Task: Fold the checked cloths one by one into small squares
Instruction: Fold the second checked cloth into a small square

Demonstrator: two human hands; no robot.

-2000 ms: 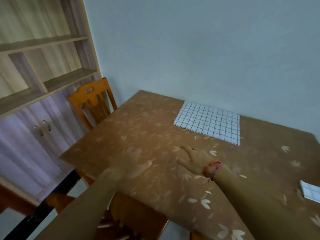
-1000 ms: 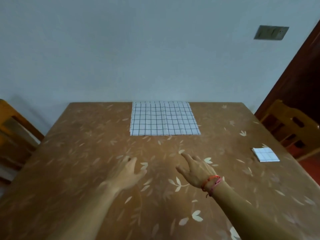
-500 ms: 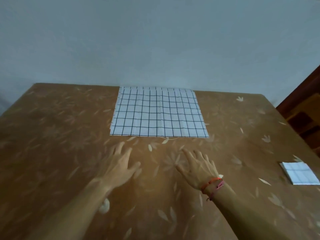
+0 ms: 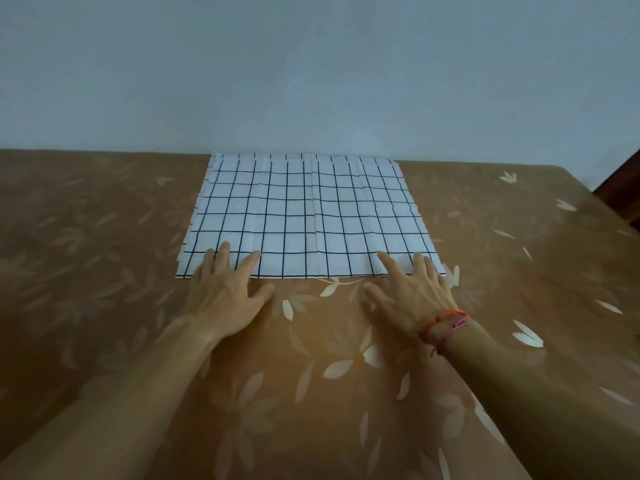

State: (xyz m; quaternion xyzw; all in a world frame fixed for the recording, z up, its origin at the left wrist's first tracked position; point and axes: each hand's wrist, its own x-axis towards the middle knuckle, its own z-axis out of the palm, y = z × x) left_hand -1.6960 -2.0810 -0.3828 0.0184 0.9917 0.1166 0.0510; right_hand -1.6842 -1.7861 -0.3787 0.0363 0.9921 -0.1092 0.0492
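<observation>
Both hands lie flat, fingers spread. The left hand (image 4: 227,292) and right hand (image 4: 414,292) touch the checked cloth's (image 4: 304,213) near edge on the table (image 4: 104,254).

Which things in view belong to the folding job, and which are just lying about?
Job: white black-checked cloth, spread flat; left hand and right hand, both flat on its near edge.
Just there: brown leaf-patterned table; red cord bracelets; dark wooden panel.

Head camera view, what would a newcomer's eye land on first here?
The white checked cloth with its dark grid, spread flat at the far middle of the brown leaf-patterned table. Then the left hand and right hand, fingers straight, fingertips over the cloth's near edge, one toward each corner. A red string bracelet circles the right wrist.
</observation>
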